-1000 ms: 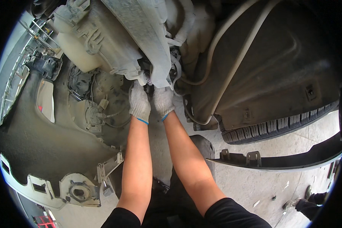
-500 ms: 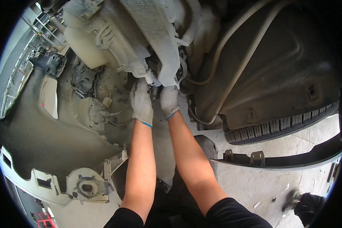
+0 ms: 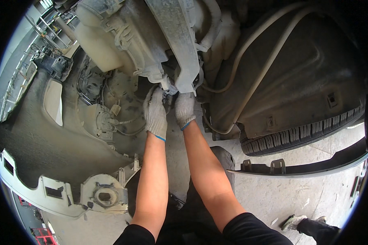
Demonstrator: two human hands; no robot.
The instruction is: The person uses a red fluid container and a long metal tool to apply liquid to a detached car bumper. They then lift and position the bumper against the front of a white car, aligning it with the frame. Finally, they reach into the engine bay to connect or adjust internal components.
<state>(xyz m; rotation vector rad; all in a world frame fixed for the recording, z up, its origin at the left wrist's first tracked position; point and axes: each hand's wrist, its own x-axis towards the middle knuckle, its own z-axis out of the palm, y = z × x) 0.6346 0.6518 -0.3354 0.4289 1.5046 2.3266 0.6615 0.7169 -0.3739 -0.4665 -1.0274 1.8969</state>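
Both my hands wear pale knit gloves with blue cuffs and reach into the underside of a car. My left hand (image 3: pixel 155 111) is closed, its fingers curled at a small dusty fitting (image 3: pixel 169 87); what it grips is too hidden to name. Just to the right, my right hand (image 3: pixel 185 109) reaches up behind the lower end of a grey metal bar (image 3: pixel 180 45), which covers its fingers. A dusty plastic housing (image 3: pixel 145 57) hangs above my left hand. To the right of my hands runs a thin hose (image 3: pixel 259 75).
A dark wheel-arch liner (image 3: pixel 298 81) and a tyre (image 3: pixel 302 132) fill the right. A detached bumper cover (image 3: pixel 32 143) curves around the left, its other end (image 3: pixel 306 169) at right. A pale reservoir (image 3: pixel 98 47) hangs upper left. Another person's shoe (image 3: pixel 293 223) stands lower right.
My view has shifted slightly, so the car parts and my hands sit a little further right. My left fingers show more beside the fitting. The other person's foot has moved left.
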